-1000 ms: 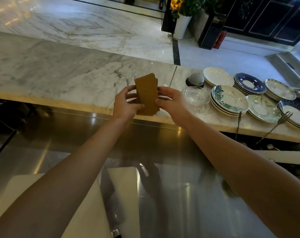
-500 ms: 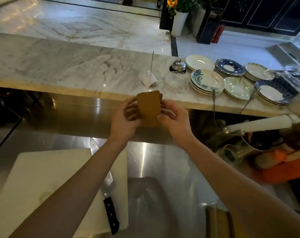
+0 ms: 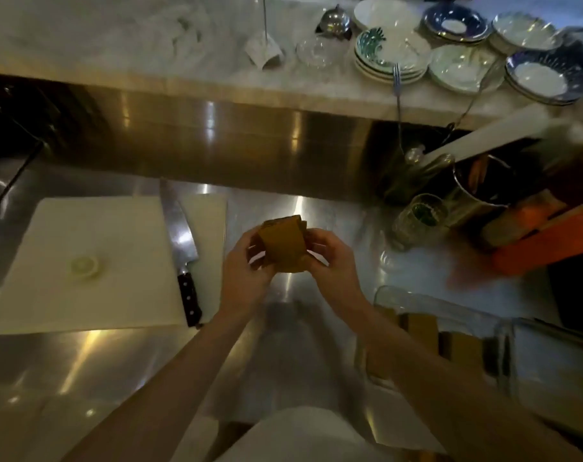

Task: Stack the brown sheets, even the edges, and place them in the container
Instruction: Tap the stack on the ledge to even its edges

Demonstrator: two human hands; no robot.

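Note:
A small stack of brown sheets (image 3: 284, 243) is held upright above the steel counter, a little fanned at its top edge. My left hand (image 3: 243, 275) grips its left side and my right hand (image 3: 330, 261) grips its right side. To the lower right stands a clear glass container (image 3: 443, 305) with several more brown sheets (image 3: 420, 328) standing inside it; my right forearm covers its left part.
A white cutting board (image 3: 93, 261) with a pale round slice (image 3: 83, 266) lies to the left, a chef's knife (image 3: 180, 248) along its right side. Stacked plates (image 3: 390, 55) sit on the marble ledge behind. Glasses, a metal pot (image 3: 480, 191) and an orange object (image 3: 547, 241) crowd the right.
The view has tilted down from the marble ledge to the steel counter. Both hands have come down and toward me with the sheets, and the glass container has come into sight.

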